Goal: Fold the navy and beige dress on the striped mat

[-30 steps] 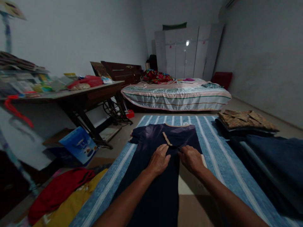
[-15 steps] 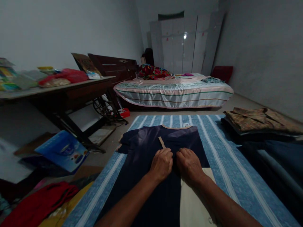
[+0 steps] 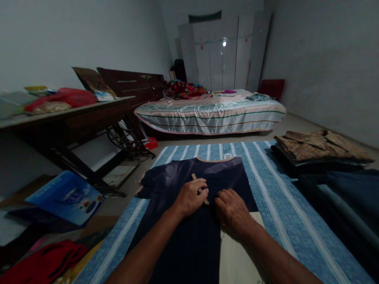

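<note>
A navy shirt [image 3: 183, 232] with a cream lower panel [image 3: 237, 260] and tan neckline trim lies spread out before me. One sleeve is folded in on the left. My left hand [image 3: 189, 198] rests on its chest, fingers curled over a narrow tan strip [image 3: 194, 176] that shows above and below them. Beside it, my right hand [image 3: 232, 209] is closed on the navy cloth, just above the cream panel. The fingertips of the right hand are partly hidden. Both hands are low against the fabric, a small gap between them.
The shirt lies on a blue striped sheet [image 3: 272, 189]. Folded clothes [image 3: 322, 146] and dark trousers [image 3: 352, 197] are stacked at the right. On the left stand a sewing-machine table [image 3: 115, 103] and a blue box [image 3: 71, 197]. A bed [image 3: 207, 114] is behind.
My left hand has shifted slightly left and its fingers have loosened around the tan strip, whose lower end now shows. My right hand stays on the cloth. The view has turned slightly right.
</note>
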`<state>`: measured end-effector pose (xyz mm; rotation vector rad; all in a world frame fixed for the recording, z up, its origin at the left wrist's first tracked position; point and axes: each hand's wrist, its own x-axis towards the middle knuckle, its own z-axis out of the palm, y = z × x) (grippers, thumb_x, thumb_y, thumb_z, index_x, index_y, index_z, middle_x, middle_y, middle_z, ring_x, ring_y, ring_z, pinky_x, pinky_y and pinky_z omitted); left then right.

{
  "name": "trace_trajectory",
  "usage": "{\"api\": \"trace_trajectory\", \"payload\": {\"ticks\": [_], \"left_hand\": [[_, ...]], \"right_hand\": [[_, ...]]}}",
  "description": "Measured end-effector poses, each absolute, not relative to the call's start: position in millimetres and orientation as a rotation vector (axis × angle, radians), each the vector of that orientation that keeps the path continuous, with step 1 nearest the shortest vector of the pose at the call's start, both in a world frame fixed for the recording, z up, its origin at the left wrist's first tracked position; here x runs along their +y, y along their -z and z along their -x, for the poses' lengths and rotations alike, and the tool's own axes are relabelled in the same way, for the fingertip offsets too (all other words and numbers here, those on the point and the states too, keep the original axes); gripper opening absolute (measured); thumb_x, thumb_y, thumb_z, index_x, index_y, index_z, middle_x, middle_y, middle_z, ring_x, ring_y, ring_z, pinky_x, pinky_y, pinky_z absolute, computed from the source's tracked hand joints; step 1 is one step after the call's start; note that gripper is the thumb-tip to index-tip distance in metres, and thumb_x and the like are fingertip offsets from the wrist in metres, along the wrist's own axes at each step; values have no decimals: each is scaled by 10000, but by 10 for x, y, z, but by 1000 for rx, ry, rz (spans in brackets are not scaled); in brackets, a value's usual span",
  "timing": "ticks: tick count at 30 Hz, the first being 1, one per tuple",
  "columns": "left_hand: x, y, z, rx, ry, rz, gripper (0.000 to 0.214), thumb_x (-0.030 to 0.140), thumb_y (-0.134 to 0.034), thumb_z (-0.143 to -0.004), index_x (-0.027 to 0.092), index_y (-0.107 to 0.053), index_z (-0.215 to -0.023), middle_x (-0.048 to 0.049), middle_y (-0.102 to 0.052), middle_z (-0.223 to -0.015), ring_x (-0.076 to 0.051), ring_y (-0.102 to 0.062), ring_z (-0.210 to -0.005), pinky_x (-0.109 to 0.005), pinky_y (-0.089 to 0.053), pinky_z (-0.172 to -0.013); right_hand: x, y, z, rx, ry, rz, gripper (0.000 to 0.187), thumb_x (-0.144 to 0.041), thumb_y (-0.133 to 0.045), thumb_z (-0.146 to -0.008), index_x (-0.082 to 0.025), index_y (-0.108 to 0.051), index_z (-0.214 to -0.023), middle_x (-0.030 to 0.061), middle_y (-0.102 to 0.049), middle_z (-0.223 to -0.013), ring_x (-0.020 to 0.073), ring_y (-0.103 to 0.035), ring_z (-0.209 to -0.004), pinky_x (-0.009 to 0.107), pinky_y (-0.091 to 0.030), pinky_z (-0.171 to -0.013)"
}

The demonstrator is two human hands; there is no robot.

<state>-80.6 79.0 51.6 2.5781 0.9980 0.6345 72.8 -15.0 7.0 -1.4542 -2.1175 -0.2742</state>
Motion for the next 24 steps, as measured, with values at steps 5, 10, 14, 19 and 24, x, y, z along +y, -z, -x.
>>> {"api": "trace_trajectory", "payload": {"ticks": [5,10,14,19,24], "left_hand": [[1026,-369,632,1308,-273,-2663,357,336,-464,-896,157,-567,-1188,-139,-508,-1337,-263,-438,-1266,-456,-334,-1053],[1132,-226,681,1368,-225,-2597,437,365,-413,-924,157,-474,-1304,-131,-392,-1435,-244,-315,-1347,-503,-244,-1090],[1276,-256,744,1367,-314,-2553,387,272,-420,-908,124,-538,-1246,-131,-473,-1375,-185,-414,-1289,-318,-302,-1082],[1302,-301,740,1341,-115,-2626,416,255,-421,-905,137,-493,-1297,-131,-410,-1423,-217,-352,-1329,-383,-288,-1087],[1288,-279,742,1366,-154,-2629,421,257,-421,-905,138,-490,-1303,-121,-416,-1421,-211,-356,-1327,-379,-289,-1083]], "right_hand": [[-153,-61,-720,-2115,292,1380,158,-88,-453,-853,-174,-555,-769,52,-538,-773,195,-454,-783,339,-353,-760],[-160,-64,-713,-2123,263,1284,196,-73,-414,-861,-173,-546,-756,57,-540,-772,190,-464,-780,324,-375,-749],[-168,-73,-717,-2121,210,1311,185,-78,-408,-860,-169,-549,-782,58,-541,-774,192,-478,-799,316,-386,-758],[-159,-47,-727,-2132,211,1299,182,-71,-407,-844,-173,-539,-771,54,-542,-771,189,-474,-780,311,-385,-762],[-158,-29,-723,-2134,227,1332,181,-57,-412,-822,-180,-531,-762,44,-532,-744,186,-461,-744,306,-372,-720]]}}
